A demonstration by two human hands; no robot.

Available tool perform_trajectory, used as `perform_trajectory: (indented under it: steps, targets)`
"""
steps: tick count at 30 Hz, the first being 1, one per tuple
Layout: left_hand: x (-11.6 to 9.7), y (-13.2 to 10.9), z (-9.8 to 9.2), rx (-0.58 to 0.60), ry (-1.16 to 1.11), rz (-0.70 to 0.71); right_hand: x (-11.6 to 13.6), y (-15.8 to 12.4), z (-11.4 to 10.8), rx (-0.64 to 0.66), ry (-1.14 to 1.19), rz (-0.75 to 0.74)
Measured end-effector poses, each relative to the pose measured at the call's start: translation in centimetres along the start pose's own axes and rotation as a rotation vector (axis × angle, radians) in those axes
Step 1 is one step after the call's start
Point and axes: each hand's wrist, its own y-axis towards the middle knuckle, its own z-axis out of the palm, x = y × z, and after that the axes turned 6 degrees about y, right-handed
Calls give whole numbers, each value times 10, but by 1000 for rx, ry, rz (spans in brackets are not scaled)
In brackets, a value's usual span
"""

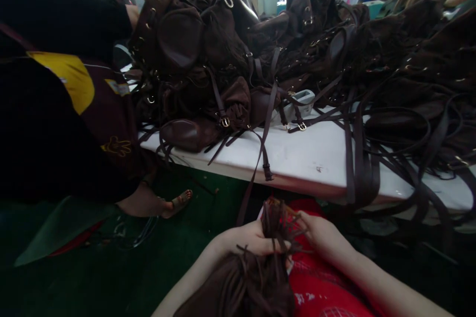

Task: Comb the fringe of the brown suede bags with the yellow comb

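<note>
My left hand [256,238] is closed around a bunch of thin dark brown strips at the gathered top of a brown bag [238,290]. The bag hangs down over my lap. My right hand [310,228] is at the far side of the same bunch, its fingers pinched together by the loose strip ends. What those fingers hold is too small and blurred to name. A thin orange-brown edge shows at the top of the bunch, between the hands. Red cloth with white print lies under my right forearm.
Dark brown bags [182,39] with straps and metal buckles are heaped on a white table [301,153] ahead. A grey plastic container [303,101] sits among them. Straps hang over the table's front edge. A person in dark clothes [55,124] stands close on the left; another is at the back.
</note>
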Motion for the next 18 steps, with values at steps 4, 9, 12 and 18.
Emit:
perform_trajectory:
  steps: [4,9,12,18]
  targets:
    - [14,-7,-12,-196,-318,9,6,-15,-16,-166,263,-92]
    - [18,-11,-28,-30,-377,18,36,-22,-13,8,72,-223]
    - [25,-7,-34,13,-341,-34,42,-11,-5,87,-81,-213]
    - [26,-15,-28,121,-301,-131,32,5,9,183,-208,-116]
